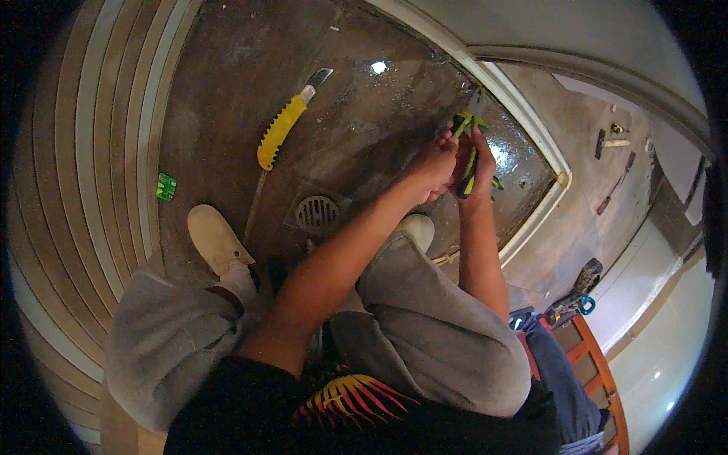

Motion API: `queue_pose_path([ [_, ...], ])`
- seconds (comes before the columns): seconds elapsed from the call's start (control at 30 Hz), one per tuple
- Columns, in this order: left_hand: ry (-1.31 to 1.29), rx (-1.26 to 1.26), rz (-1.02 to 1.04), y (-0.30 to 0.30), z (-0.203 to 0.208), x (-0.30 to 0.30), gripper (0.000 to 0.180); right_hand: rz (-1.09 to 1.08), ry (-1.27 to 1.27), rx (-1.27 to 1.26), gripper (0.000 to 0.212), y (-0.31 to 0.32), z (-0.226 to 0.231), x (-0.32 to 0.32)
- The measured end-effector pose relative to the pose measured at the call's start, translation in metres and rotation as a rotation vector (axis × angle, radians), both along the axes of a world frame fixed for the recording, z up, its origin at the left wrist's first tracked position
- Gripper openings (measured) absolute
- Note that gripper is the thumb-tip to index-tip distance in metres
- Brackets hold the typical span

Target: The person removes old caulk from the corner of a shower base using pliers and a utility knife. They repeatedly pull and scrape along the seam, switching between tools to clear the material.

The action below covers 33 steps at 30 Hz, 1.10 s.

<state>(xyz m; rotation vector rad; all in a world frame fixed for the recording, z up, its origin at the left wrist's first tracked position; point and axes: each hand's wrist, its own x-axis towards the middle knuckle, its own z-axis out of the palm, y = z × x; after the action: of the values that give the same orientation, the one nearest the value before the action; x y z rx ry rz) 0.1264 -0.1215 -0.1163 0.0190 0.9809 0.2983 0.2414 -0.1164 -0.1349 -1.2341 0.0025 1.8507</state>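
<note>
A pair of pliers [468, 168] with green and black handles is in front of me, its metal end up by the wet corner of the floor. My left hand [434, 168] is closed at the left side of the handles. Around the right side curls my right hand [481, 163], the palm partly turned up. What the jaws touch is too small and dark to make out. Left of my hands, a yellow-handled knife [280, 133] with a short broad blade lies on the brown floor [227, 98].
A round floor drain [317, 214] sits between my shoes. A small green packet [166, 186] lies by the ribbed wall panel [98, 152]. A pale raised curb [535, 133] borders the floor; beyond it lie a hammer [609, 144] and a screwdriver [616, 182]. Another person's dark-blue trousers [565, 379] show lower right.
</note>
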Motion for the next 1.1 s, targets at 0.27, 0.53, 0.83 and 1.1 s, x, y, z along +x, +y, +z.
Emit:
queue_pose_path([
  [0.27,0.097,0.015,0.036,-0.004,0.009,-0.003,0.028,-0.016,0.103,0.071,0.030,-0.009,-0.001,0.000],
  [0.53,0.121,0.111,0.199,-0.032,0.012,-0.005,0.033,-0.011,-0.003,0.002,0.029,-0.021,0.018,-0.018],
  [0.83,-0.069,0.094,0.120,-0.056,-0.012,-0.045,0.046,0.425,-0.483,-0.128,0.030,-0.022,0.007,-0.040],
  [1.1,0.197,0.166,-0.343,-0.029,0.021,-0.079,0.069,0.464,-0.571,-0.029,0.028,-0.007,0.026,-0.048],
])
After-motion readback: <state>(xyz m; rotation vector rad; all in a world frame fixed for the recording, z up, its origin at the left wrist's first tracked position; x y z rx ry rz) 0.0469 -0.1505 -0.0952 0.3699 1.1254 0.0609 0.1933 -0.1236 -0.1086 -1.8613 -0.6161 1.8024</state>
